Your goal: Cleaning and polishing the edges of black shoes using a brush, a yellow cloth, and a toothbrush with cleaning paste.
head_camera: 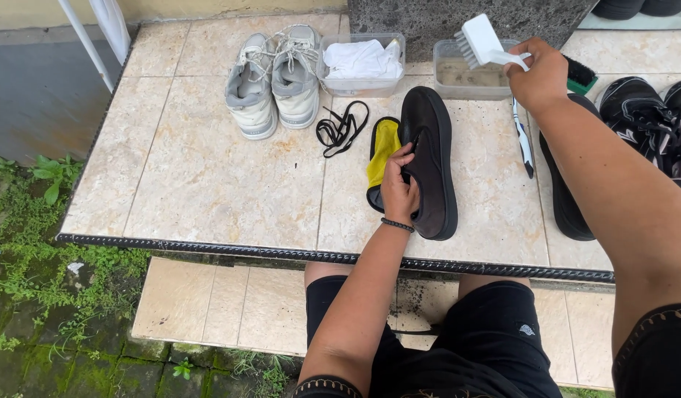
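Holding down a black slip-on shoe of dull fabric with a thick black sole (431,158) on the beige tiled desk (208,184), left hand (399,193) with fingers closed on the shoe's opening, just beside the yellow inner lining (383,147). Lifting a white plastic brush with white bristles (482,43) in the right hand (541,74), grip clamped around its handle, above a clear plastic tub of cloudy water (465,77).

Possibly dripping dirty water from the bristles onto the shoe's lining or onto the tiles while crossing from the tub. Risking, with only one hand pinning the shoe by its opening, a slide or a roll of the shoe under hard brushing; the near edge of the desk is not far. Perhaps knocking the black-and-white toothbrush (523,136), lying near the right forearm, against the second black shoe (565,191). Maybe catching the loose black laces (342,127), near the shoe's toe. Standing well apart: a pair of grey-white sneakers (274,77) and a clear tub with white cloth (362,63), so probably safe from splashes.
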